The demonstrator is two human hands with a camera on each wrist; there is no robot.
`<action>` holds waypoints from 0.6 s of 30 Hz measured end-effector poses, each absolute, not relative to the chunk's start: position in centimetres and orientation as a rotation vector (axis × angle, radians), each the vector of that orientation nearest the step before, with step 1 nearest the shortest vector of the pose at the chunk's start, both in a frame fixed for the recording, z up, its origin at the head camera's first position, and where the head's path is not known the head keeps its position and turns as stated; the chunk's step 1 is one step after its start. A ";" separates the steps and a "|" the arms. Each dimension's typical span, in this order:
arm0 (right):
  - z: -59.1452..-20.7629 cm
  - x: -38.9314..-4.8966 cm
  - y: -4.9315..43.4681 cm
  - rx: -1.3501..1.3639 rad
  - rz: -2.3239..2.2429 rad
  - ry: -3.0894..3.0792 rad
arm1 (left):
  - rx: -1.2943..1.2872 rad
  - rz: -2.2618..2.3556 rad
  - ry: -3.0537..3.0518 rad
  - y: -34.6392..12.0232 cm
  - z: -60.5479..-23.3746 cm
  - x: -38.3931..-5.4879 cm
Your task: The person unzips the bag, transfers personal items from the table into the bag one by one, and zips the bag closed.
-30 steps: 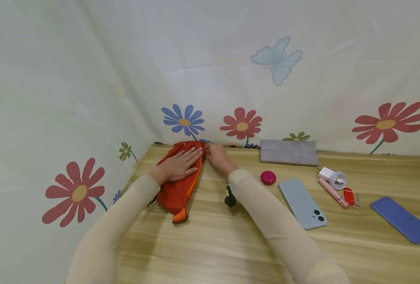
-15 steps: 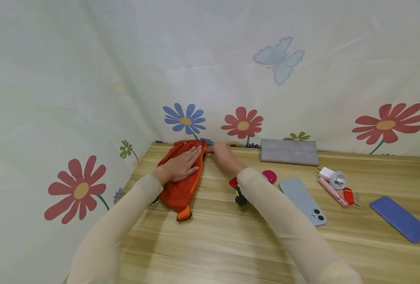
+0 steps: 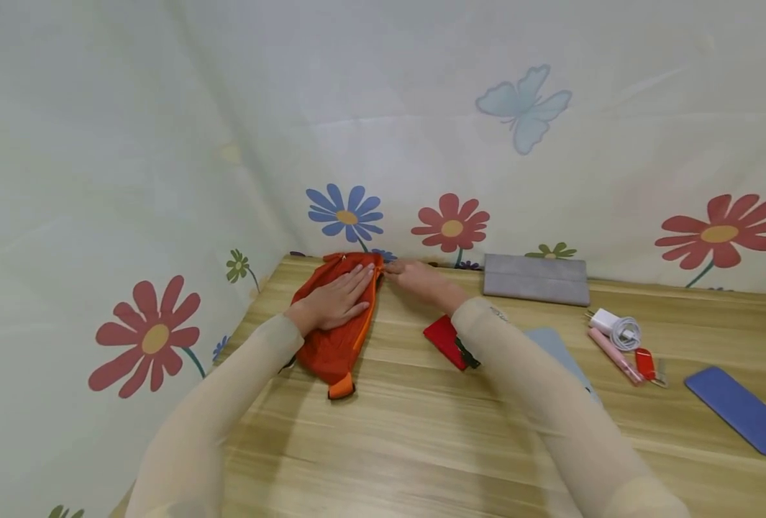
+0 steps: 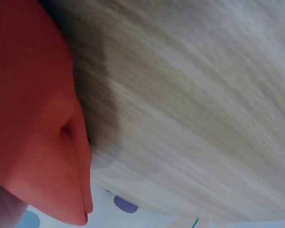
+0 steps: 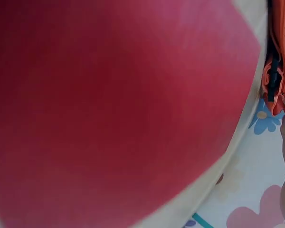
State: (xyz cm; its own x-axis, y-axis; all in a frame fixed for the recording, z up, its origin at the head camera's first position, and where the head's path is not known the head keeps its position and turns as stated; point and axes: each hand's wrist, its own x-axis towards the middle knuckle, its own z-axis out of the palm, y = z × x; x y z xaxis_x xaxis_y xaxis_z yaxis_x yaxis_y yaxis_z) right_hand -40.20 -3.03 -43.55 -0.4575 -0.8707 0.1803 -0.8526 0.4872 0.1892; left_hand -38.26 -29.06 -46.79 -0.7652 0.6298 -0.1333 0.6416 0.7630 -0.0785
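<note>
An orange-red waist bag (image 3: 331,354) lies at the table's far left, a bright orange zip (image 3: 363,331) running along its right side. My left hand (image 3: 336,298) rests flat on the bag with straight fingers. At the bag's far right corner, my right hand (image 3: 421,280) pinches the end of the zip edge; whether a pull tab is between the fingertips is hidden. In the right wrist view the bag's rolled end (image 5: 275,71) touches the fingers. The left wrist view is partly filled by the bag's fabric (image 4: 33,104).
Under my right forearm lie a flat red item (image 3: 444,342) and a partly hidden light blue phone (image 3: 554,345). Farther right are a grey case (image 3: 536,279), white charger with cable (image 3: 616,327), pink tube (image 3: 616,356), red key fob (image 3: 644,363) and blue pouch (image 3: 739,410).
My right hand has shifted slightly right at the bag's corner, its forearm swinging right over the round pink item and phone, exposing the flat red item. The left hand stays on the bag.
</note>
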 end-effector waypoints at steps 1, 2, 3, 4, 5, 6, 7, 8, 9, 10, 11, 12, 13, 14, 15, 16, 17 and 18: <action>-43.4 -40.1 -2.9 1.480 -0.183 -2.471 | 1.024 -0.178 2.855 -29.0 -46.7 -38.2; -43.3 -39.9 -2.7 1.487 -0.267 -2.445 | 1.015 -0.172 2.853 -29.0 -46.7 -38.2; -43.2 -39.8 -2.6 1.495 -0.344 -2.429 | 1.008 -0.169 2.854 -28.9 -46.7 -38.2; -43.2 -39.6 -2.5 1.503 -0.401 -2.412 | 1.005 -0.171 2.852 -28.9 -46.8 -38.3; -43.1 -39.4 -2.4 1.509 -0.446 -2.405 | 1.004 -0.170 2.849 -28.9 -46.8 -38.3; -43.1 -39.2 -2.4 1.517 -0.482 -2.399 | 1.007 -0.177 2.848 -28.9 -46.9 -38.3; -43.0 -39.1 -2.4 1.521 -0.508 -2.397 | 1.008 -0.184 2.849 -28.9 -46.9 -38.3; -43.0 -38.9 -2.4 1.527 -0.512 -2.403 | 1.012 -0.193 2.852 -28.9 -46.9 -38.4; -42.9 -38.7 -2.4 1.533 -0.507 -2.410 | 1.017 -0.200 2.854 -28.9 -47.0 -38.4; -42.8 -38.5 -2.4 1.539 -0.505 -2.413 | 1.022 -0.203 2.856 -28.9 -47.0 -38.4; -42.7 -38.3 -2.5 1.548 -0.500 -2.415 | 1.023 -0.206 2.858 -28.9 -47.0 -38.4; -42.7 -38.1 -2.4 1.557 -0.507 -2.412 | 1.025 -0.205 2.860 -28.9 -47.0 -38.4; -42.6 -37.9 -2.4 1.569 -0.518 -2.405 | 1.024 -0.201 2.862 -28.9 -46.9 -38.4; -42.5 -37.7 -2.4 1.584 -0.530 -2.399 | 1.023 -0.194 2.862 -28.9 -47.0 -38.4; -42.4 -37.5 -2.3 1.599 -0.540 -2.397 | 1.023 -0.184 2.859 -28.9 -47.0 -38.4; -42.4 -37.3 -2.2 1.612 -0.545 -2.400 | 1.024 -0.174 2.855 -28.9 -47.0 -38.3; -42.3 -37.1 -2.1 1.625 -0.549 -2.404 | 1.024 -0.170 2.851 -28.9 -47.0 -38.3; -42.2 -36.9 -2.1 1.635 -0.544 -2.412 | 1.025 -0.167 2.849 -29.0 -47.0 -38.3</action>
